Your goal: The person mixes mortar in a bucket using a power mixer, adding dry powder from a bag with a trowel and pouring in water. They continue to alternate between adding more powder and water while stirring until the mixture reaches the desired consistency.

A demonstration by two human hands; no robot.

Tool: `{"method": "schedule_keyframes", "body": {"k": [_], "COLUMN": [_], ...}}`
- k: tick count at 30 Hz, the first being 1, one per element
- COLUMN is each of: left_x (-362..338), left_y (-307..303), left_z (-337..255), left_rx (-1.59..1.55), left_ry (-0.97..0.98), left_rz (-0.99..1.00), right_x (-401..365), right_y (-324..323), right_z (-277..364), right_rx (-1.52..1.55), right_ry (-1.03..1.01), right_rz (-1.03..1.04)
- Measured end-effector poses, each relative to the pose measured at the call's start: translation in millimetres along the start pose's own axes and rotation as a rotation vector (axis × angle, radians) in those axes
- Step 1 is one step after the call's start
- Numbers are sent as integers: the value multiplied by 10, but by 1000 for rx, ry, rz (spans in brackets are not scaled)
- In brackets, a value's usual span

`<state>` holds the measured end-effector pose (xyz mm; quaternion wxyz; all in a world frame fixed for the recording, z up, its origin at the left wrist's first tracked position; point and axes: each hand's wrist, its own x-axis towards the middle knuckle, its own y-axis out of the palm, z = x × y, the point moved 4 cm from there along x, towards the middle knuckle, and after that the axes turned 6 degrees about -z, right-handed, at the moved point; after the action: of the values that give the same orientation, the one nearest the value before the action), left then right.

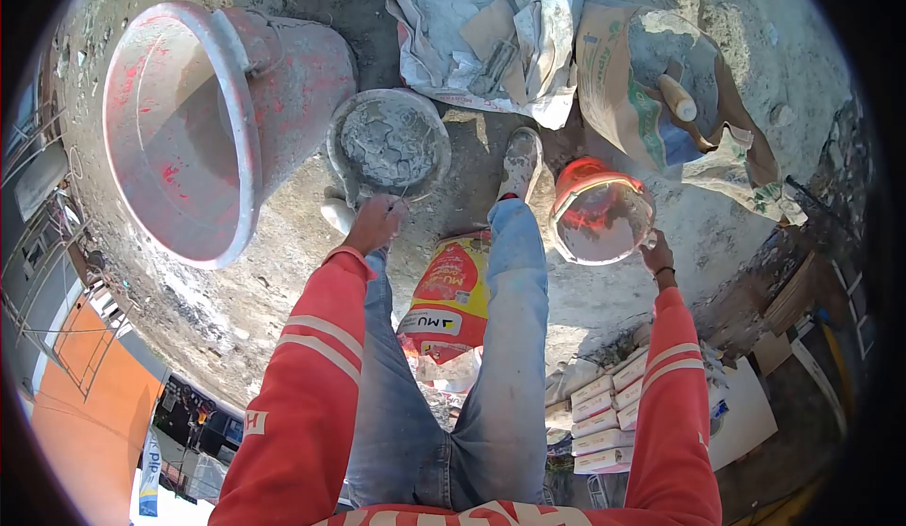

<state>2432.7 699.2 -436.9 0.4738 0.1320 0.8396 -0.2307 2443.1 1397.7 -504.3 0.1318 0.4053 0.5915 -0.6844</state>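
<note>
My left hand point(378, 223) is closed at the near rim of a round grey bucket point(389, 144), where a thin handle wire shows. Thick grey mix lies inside that bucket. On the right, my right hand point(657, 253) is closed at the lower right edge of a red-orange bucket point(600, 213). This bucket is tilted, with its opening toward me and grey residue on its inner wall. What the right fingers hold is too small to make out.
A large pink-grey tub point(302, 78) lies tipped at left. Beyond the buckets are an open white sack point(429, 64) and an open brown paper sack point(604, 73) holding a wooden-handled tool point(676, 97). A red-yellow bag point(451, 285) lies between my legs; stacked packs point(601, 424) stand lower right.
</note>
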Motion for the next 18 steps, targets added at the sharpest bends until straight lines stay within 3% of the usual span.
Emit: {"method": "schedule_keyframes", "body": {"k": [1, 3, 5, 7, 8, 10, 12, 15, 16, 17, 18], "left_x": [-12, -57, -120, -177, -222, -239, -238, -500, -644, -789, -990], "left_y": [31, -13, -103, -172, -249, -410, -500, -647, -780, -873, -931], "left_z": [-1, -18, -137, -26, 27, 21, 168, 338, 443, 532, 643], "left_rx": [-15, 273, 265, 252, 235, 206, 238, 291, 302, 305, 306], "left_ry": [7, 104, 79, 74, 92, 124, 150, 190, 202, 217, 215], "left_rz": [-6, -163, -114, -176, -169, -303, -226, -174, -179, -162, -150], "right_x": [-123, -532, -981, -2021, -2577, -3519, -4320, -4792, -4854, -4908, -4963], "right_y": [-100, -184, 59, -132, -283, -216, -89, -35, 5, 13, 25], "right_z": [93, 297, 193, 997, 1503, 2105, 2677, 2693, 2636, 2634, 2613], "right_rx": [0, 44, 263, 623, 728, 1058, 1194, 1131, 1130, 1125, 1096], "right_ry": [-38, -81, -164, 316, 418, 523, 493, 510, 410, 374, 483], "right_rz": [12, 9, 16, 385, 475, 700, 850, 610, 552, 550, 578]}}
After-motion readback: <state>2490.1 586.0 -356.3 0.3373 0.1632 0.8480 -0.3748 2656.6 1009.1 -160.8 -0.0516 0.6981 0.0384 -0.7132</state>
